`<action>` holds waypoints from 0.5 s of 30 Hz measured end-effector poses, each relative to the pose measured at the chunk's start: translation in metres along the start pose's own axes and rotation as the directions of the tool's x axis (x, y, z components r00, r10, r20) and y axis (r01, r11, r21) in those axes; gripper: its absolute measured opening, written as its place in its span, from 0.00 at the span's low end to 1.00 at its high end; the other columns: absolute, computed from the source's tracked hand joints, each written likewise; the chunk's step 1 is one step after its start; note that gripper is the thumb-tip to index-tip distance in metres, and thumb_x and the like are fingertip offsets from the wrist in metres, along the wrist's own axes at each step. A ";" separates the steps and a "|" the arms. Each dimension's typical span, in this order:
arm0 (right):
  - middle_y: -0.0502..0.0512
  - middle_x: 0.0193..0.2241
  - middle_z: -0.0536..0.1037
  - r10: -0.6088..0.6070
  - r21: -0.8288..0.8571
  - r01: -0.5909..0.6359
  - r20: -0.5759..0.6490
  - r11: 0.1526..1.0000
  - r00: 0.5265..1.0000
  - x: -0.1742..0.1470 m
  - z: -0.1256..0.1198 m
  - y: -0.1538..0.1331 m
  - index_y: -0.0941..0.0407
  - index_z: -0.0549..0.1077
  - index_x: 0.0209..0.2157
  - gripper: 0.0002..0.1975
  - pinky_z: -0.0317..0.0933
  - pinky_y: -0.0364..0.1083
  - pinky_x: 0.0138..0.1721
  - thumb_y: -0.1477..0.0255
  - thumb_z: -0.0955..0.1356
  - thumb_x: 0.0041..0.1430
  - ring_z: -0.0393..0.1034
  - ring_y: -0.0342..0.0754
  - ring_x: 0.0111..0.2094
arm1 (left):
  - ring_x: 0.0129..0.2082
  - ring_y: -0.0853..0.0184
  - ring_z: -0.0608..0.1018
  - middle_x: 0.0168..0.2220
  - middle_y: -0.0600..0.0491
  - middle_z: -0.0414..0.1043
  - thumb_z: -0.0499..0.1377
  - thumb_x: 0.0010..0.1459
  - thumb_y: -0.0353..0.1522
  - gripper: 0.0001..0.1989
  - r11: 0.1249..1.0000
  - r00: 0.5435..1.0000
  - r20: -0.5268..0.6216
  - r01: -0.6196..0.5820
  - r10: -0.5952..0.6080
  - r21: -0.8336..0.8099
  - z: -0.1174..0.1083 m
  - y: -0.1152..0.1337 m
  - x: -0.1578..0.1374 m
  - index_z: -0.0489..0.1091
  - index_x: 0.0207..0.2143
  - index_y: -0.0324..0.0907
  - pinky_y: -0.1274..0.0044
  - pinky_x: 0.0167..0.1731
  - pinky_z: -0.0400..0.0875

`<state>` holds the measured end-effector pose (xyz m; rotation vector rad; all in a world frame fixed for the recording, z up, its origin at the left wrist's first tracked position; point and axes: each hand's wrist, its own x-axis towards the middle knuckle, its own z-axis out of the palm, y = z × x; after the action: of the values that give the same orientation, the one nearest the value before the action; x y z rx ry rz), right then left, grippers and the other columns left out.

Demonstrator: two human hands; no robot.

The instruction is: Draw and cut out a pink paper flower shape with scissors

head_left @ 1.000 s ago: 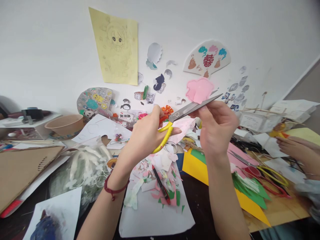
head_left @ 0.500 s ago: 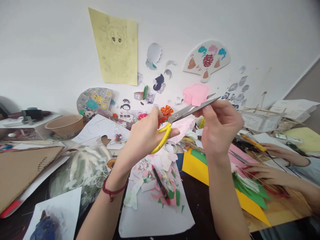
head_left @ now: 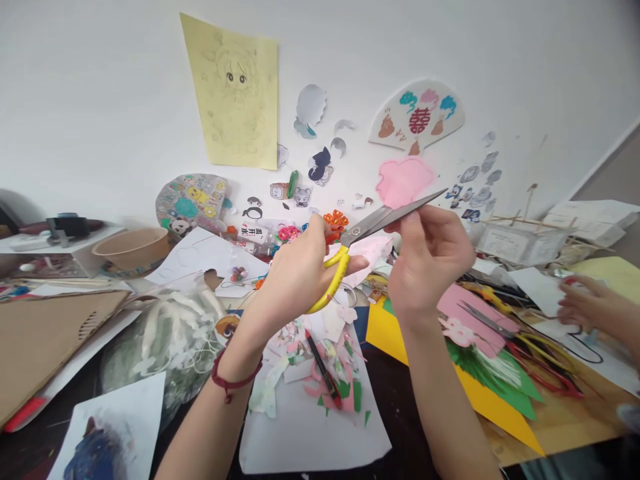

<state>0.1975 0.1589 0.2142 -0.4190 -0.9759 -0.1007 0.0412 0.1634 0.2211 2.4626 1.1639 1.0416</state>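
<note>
My left hand (head_left: 305, 267) is closed round the yellow-handled scissors (head_left: 334, 288), whose grey blades point up and right. Behind the blades is a pink paper cutout (head_left: 404, 180) with a wavy edge, pinched in the fingers of my right hand (head_left: 434, 257). The fingers of that hand sit close against the blade, and its lower fingertips are partly hidden. Below both hands, a white sheet (head_left: 315, 440) lies on the dark table, bearing many pink, green and white paper scraps and a dark pen (head_left: 323, 367) with a red end.
On the right, another person's hand (head_left: 593, 303) is over the table. Nearer me lie other scissors (head_left: 487, 320), pink paper (head_left: 457, 300) and yellow card (head_left: 385, 333). A plastic bag of white pieces (head_left: 165, 333) and brown cardboard (head_left: 55, 347) lie left. A fan-shaped cutout (head_left: 417, 120) is on the wall.
The scissor blades have come closer together. The pink cutout has shifted right and turned slightly, while my right hand has moved a little left. The other person's hands have drawn away from the scissors and yellow tool.
</note>
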 end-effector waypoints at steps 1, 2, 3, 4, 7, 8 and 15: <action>0.46 0.23 0.76 0.010 0.005 -0.010 0.002 1.000 1.000 -0.001 0.000 0.000 0.53 0.77 0.30 0.02 0.71 0.45 0.27 0.73 0.73 0.55 0.73 0.41 0.24 | 0.26 0.64 0.70 0.30 0.55 0.69 0.51 0.58 0.58 0.26 1.000 1.000 0.001 0.000 0.000 0.000 0.001 0.000 0.000 0.52 0.37 0.46 0.72 0.27 0.61; 0.46 0.23 0.76 0.017 0.011 -0.017 0.006 1.000 1.000 -0.001 0.000 0.001 0.53 0.77 0.31 0.02 0.71 0.44 0.27 0.73 0.73 0.55 0.73 0.41 0.24 | 0.25 0.64 0.70 0.29 0.55 0.69 0.51 0.58 0.57 0.25 1.000 1.000 -0.001 0.001 -0.001 0.001 0.001 0.000 0.000 0.52 0.37 0.46 0.73 0.26 0.61; 0.46 0.24 0.76 0.022 0.015 -0.022 0.010 1.000 1.000 -0.001 0.000 0.001 0.52 0.77 0.31 0.02 0.71 0.44 0.28 0.73 0.73 0.56 0.72 0.41 0.24 | 0.25 0.64 0.70 0.29 0.55 0.69 0.52 0.59 0.56 0.24 1.000 1.000 -0.001 0.002 -0.002 0.001 0.002 0.000 0.000 0.52 0.38 0.46 0.73 0.26 0.61; 0.46 0.24 0.75 0.024 0.015 -0.024 0.013 1.000 1.000 -0.002 -0.001 0.002 0.52 0.77 0.32 0.02 0.71 0.44 0.28 0.73 0.73 0.56 0.72 0.41 0.24 | 0.25 0.64 0.70 0.29 0.55 0.69 0.52 0.60 0.54 0.23 1.000 1.000 -0.001 0.003 -0.003 0.000 0.003 0.000 0.000 0.52 0.38 0.46 0.73 0.26 0.61; 0.46 0.25 0.74 0.024 0.008 -0.024 0.021 1.000 0.999 -0.004 -0.001 0.005 0.51 0.76 0.32 0.02 0.71 0.45 0.29 0.72 0.71 0.58 0.71 0.41 0.25 | 0.26 0.63 0.73 0.32 0.53 0.71 0.53 0.60 0.52 0.21 1.000 1.000 -0.012 0.015 -0.014 0.018 0.005 0.001 -0.001 0.53 0.40 0.45 0.72 0.27 0.63; 0.47 0.26 0.73 0.026 0.002 -0.026 0.025 1.000 0.999 -0.004 -0.002 0.006 0.51 0.76 0.32 0.01 0.71 0.45 0.29 0.72 0.71 0.59 0.71 0.41 0.26 | 0.28 0.61 0.74 0.34 0.52 0.72 0.54 0.60 0.52 0.22 0.999 1.000 -0.024 0.018 -0.018 0.031 0.005 0.001 -0.001 0.53 0.41 0.45 0.72 0.28 0.64; 0.47 0.27 0.73 0.097 0.016 -0.097 0.009 0.995 0.995 -0.007 -0.002 0.006 0.51 0.75 0.32 0.02 0.72 0.45 0.31 0.71 0.70 0.59 0.71 0.41 0.27 | 0.33 0.56 0.77 0.40 0.46 0.74 0.52 0.60 0.55 0.25 0.995 0.999 -0.045 0.017 -0.013 0.095 0.003 0.005 0.000 0.54 0.43 0.44 0.69 0.31 0.66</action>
<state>0.1965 0.1631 0.2060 -0.4517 -0.9624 -0.0034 0.0461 0.1604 0.2207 2.5110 1.2717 1.0652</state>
